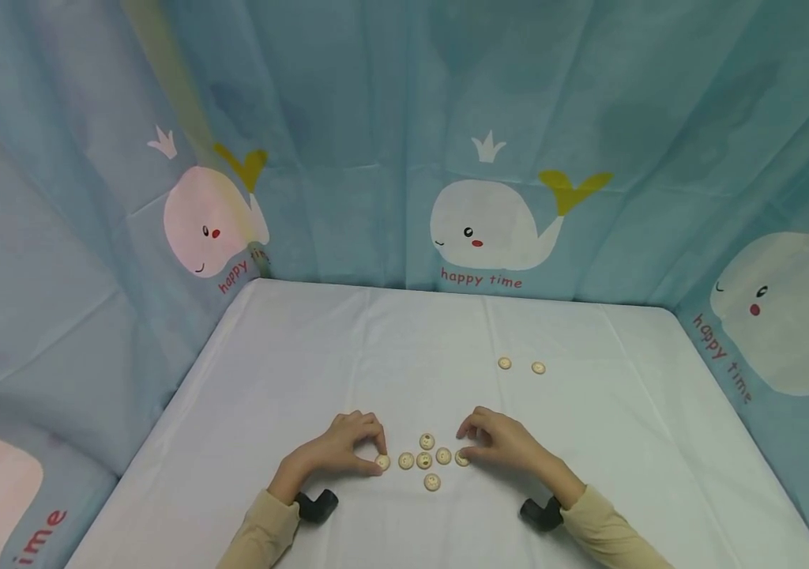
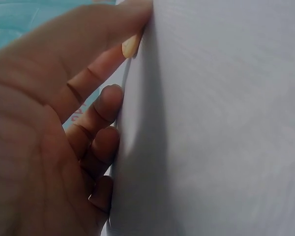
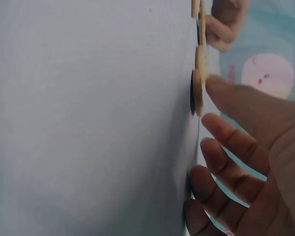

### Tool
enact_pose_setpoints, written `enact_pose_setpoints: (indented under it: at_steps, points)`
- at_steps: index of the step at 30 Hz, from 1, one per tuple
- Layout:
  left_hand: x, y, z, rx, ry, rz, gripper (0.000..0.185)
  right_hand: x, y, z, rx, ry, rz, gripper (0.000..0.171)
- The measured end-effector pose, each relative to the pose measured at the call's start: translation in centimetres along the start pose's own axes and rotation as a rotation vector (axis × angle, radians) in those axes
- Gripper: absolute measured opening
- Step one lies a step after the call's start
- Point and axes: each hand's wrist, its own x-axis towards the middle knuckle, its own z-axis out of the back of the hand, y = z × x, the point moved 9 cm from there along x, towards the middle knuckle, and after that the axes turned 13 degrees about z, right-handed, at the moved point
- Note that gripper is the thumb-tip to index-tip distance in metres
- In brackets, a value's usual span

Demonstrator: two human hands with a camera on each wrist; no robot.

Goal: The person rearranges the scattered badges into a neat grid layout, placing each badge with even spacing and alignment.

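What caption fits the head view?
Both hands, left hand and right hand, touch end wooden buttons on white table.

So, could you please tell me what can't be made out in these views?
- Faces printed on the wooden buttons: too small in the head view.
- Left hand on its end button: the left wrist view shows only an edge.
- Right hand: its button is partly covered by the fingers.
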Motion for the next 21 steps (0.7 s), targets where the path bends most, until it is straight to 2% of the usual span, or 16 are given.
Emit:
enact_pose_setpoints:
  at_steps: [5, 13, 21]
  points:
    - [0.1, -0.2, 0.0, 0.018, 0.007, -0.012, 0.023, -0.1, 0.4, -0.8, 0.016, 0.064, -0.003, 0.029]
    - [0.4, -0.1, -0.4, 0.026, 0.040, 0.004, 0.023, -0.2, 0.5, -1.1, 0.031, 0.095, -0.003, 0.025]
    - [0.3, -0.3, -0.2, 0.038, 0.041, 0.003, 0.023, 0.0, 0.7, -1.2, 0.053, 0.118, 0.014, 0.023]
